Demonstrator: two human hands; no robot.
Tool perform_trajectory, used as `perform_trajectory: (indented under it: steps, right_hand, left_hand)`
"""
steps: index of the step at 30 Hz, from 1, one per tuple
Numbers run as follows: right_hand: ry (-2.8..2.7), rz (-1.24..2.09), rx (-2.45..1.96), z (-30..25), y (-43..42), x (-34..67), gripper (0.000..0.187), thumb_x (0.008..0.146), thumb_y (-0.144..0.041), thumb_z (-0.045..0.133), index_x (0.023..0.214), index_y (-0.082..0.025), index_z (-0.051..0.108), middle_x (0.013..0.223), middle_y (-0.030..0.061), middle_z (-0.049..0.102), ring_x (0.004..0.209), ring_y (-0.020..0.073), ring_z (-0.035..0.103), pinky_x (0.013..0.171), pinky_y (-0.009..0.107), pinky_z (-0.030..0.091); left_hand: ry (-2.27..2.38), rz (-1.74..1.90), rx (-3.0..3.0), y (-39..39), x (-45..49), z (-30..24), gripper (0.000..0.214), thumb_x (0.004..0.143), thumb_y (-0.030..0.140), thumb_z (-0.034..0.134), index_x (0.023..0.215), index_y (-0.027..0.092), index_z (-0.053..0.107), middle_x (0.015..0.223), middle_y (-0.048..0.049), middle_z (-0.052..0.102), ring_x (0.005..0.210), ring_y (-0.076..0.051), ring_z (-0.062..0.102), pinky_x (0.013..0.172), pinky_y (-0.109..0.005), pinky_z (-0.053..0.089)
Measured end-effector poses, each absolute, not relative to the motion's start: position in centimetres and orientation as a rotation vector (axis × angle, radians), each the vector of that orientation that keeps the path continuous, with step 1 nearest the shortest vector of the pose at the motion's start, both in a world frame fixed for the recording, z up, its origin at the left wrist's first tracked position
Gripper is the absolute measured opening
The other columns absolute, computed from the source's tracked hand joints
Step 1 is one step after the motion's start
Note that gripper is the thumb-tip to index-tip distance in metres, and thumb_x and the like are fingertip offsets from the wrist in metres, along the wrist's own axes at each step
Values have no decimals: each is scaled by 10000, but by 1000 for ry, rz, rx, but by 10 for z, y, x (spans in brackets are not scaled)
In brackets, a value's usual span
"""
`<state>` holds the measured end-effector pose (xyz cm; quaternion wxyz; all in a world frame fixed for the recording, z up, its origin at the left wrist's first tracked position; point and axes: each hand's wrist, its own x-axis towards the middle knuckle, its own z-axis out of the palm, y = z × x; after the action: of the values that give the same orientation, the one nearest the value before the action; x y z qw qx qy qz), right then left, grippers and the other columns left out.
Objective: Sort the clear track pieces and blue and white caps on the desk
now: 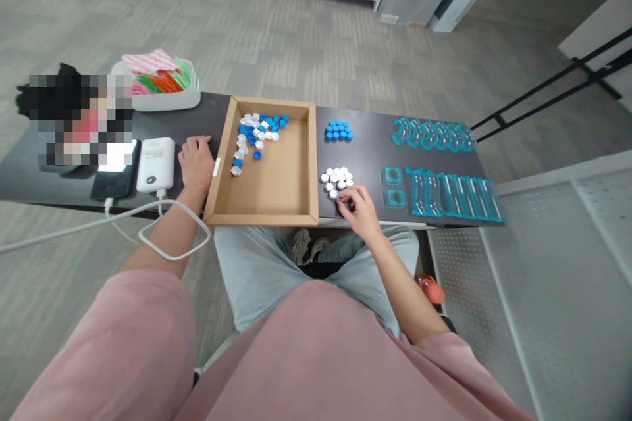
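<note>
The cardboard tray [296, 174] sits at the near edge of the dark table [365, 128]. Right of the tray, the right hand [359, 205] pinches a white hexagon piece at the cluster of white pieces [336, 181]; bare table lies around them. Left of the tray, the left hand [196, 161] rests flat, grasping nothing, touching its wall.
</note>
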<state>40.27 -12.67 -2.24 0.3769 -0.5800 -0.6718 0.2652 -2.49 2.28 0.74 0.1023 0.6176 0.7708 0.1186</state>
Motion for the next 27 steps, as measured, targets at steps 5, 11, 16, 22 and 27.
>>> perform_trajectory:
  steps: [5,11,16,22,27]
  right_hand:
    - [-1747,675,-1485,-22,-130,401,187,1040,-497,646,1131,-417,788,1187,133,758,916,350,764,918,634,703]
    - [-1765,678,-1510,-23,-128,400,229,1053,-493,626,1174,-431,811,1204,132,760,911,356,763,949,631,703]
    - [-1784,650,-1543,-25,-128,400,310,1055,-448,616,1315,-434,783,1245,136,767,934,358,768,1002,636,698]
    - [-1804,628,-1535,-23,-130,399,244,1061,-454,610,1216,-430,797,1223,135,755,938,353,770,984,631,700]
    - [-1828,593,-1540,-21,-129,399,312,1049,-413,629,1310,-430,797,1233,140,760,928,354,774,1004,641,695]
  left_hand:
    - [2278,346,1827,25,-28,5,608,1169,245,336,1710,60,546,1726,-262,500,1548,-427,460,1303,-575,361]
    - [2284,344,1829,26,-29,2,596,1180,251,323,1710,86,540,1721,-254,501,1559,-423,455,1311,-577,361]
    - [2279,368,1835,25,-29,2,609,1167,242,317,1698,58,551,1702,-279,509,1542,-435,459,1300,-581,359]
    - [2288,401,1828,25,-28,1,602,1161,259,340,1690,92,573,1710,-270,535,1547,-444,452,1289,-574,361]
    - [2277,375,1830,25,-27,3,614,1167,289,362,1706,70,557,1727,-277,522,1554,-446,457,1298,-578,360]
